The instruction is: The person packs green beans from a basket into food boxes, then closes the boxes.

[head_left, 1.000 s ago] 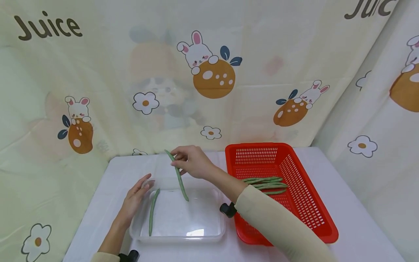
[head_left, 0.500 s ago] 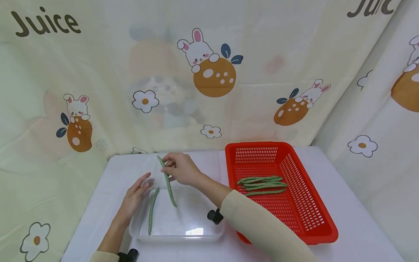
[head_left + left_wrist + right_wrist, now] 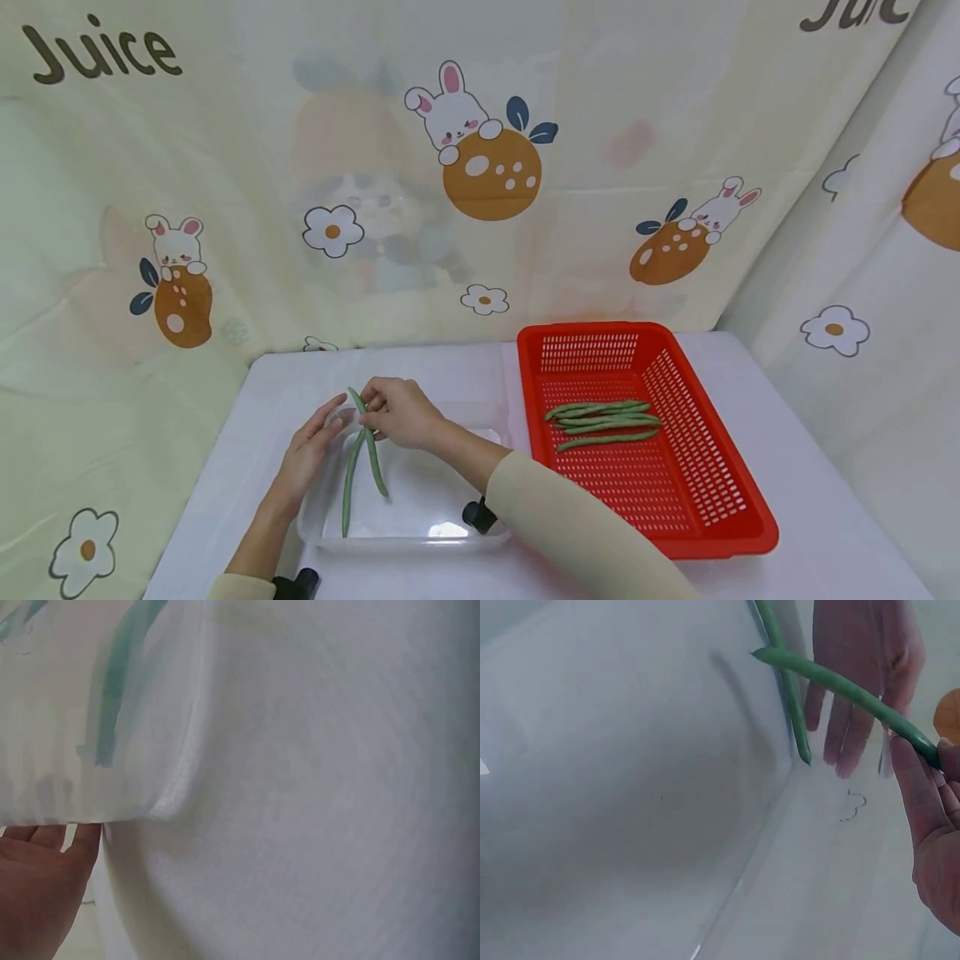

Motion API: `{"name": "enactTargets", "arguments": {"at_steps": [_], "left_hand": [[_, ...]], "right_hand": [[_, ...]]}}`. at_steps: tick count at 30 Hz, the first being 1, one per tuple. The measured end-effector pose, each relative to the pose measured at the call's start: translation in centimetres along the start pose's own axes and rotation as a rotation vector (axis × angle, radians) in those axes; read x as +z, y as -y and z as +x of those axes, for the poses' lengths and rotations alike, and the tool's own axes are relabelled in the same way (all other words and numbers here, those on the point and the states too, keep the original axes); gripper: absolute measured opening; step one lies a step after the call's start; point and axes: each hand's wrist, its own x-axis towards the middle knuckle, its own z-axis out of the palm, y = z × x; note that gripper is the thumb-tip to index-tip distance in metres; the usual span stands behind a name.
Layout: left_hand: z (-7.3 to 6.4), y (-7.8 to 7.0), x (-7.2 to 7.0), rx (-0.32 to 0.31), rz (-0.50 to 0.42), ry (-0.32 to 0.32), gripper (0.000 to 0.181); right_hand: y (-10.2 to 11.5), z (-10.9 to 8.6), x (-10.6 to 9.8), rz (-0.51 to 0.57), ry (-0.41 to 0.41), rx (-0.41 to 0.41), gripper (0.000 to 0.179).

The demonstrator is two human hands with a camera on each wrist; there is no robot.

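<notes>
Held bean (image 3: pixel 373 458) is over the box, pinched betw. thumb & fingers of the R hand (image 3: pixel 401 414) near its far end; the rest slants from the grip toward the person. Vs. 1 s ago, the grip has come L and nearer the person, bringing it from mid-box to the lying bean (image 3: pixel 348 487), just L of & nearer than the grip. My read: this bean's placing is well along, not done, b/c it isn't let go. R wrist view has its shadow apart on the floor, so prob. above it; whether the two beans touch, can't tell.

L hand (image 3: pixel 309 442), just L of the grip, fingers straight, is at the outside of the clear box (image 3: pixel 405 544); thumb contact unclear. Red basket (image 3: pixel 720 467), well R of the grip, has basket beans (image 3: pixel 603 421), now free of the forearm; they overlap, no sure count.

R sleeve (image 3: pixel 570 521) & black wrist unit (image 3: pixel 480 515), nearer than & R of the grip, hide part of the box's R side. L wrist view's blurry: green streaks thru the wall prob. beans, can't say which.
</notes>
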Motion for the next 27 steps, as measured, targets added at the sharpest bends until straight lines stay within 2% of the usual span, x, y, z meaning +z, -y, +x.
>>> {"name": "enactTargets", "arguments": {"at_steps": [9,14,18,23,27], "left_hand": [[0.0,0.2,-0.2,-0.002,0.008,-0.001,0.054],[-0.1,0.1,-0.1,0.004,0.006,0.003,0.052],[-0.2,0.1,-0.1,0.017,-0.01,0.008,0.051],[-0.1,0.1,0.0,0.028,-0.007,0.003,0.05],[-0.1,0.1,0.0,0.029,0.009,-0.002,0.049]], "right_hand": [[-1.1,0.4,1.6,0.055,0.001,0.03,0.014],[-1.4,0.4,1.6,0.118,0.016,0.105,0.014],[-1.7,0.3,1.5,0.102,0.049,0.167,0.016],[-2.0,0.2,1.5,-0.024,0.069,0.174,0.016],[-2.0,0.2,1.6,-0.263,0.088,0.114,0.015]]}}
